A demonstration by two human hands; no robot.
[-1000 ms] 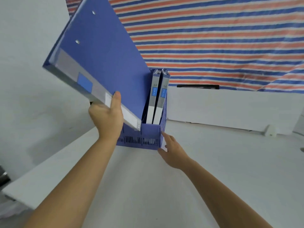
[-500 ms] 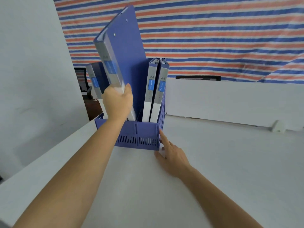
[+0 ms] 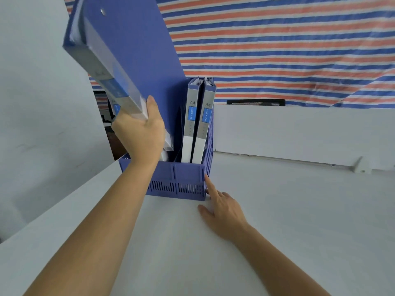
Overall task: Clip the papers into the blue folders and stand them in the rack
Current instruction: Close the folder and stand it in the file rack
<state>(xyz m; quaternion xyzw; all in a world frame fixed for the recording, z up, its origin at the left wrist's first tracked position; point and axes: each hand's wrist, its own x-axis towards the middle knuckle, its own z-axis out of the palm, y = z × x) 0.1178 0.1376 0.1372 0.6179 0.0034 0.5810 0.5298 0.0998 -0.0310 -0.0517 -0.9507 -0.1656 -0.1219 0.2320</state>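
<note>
My left hand (image 3: pixel 142 133) grips the lower spine end of a blue lever-arch folder (image 3: pixel 132 48). The folder tilts up and to the left, its bottom corner down inside the blue plastic rack (image 3: pixel 177 178). Two more blue folders (image 3: pixel 197 120) stand upright in the rack's right slots, their grey "A4" spines facing me. Another folder (image 3: pixel 116 107) peeks out behind the held one at the left. My right hand (image 3: pixel 222 208) rests on the white table with fingers spread, its index fingertip touching the rack's front right corner.
The rack stands near the white table's (image 3: pixel 277 221) left edge, where the table drops off beside a white wall (image 3: pixel 38 103). A white board (image 3: pixel 299 133) runs along the back under a striped tarp (image 3: pixel 277 43). A small white bracket (image 3: pixel 361 165) sits at the right.
The held folder has tilted further left and looms closer, its lower end still in the rack. My right hand stays at the rack's front right corner.
</note>
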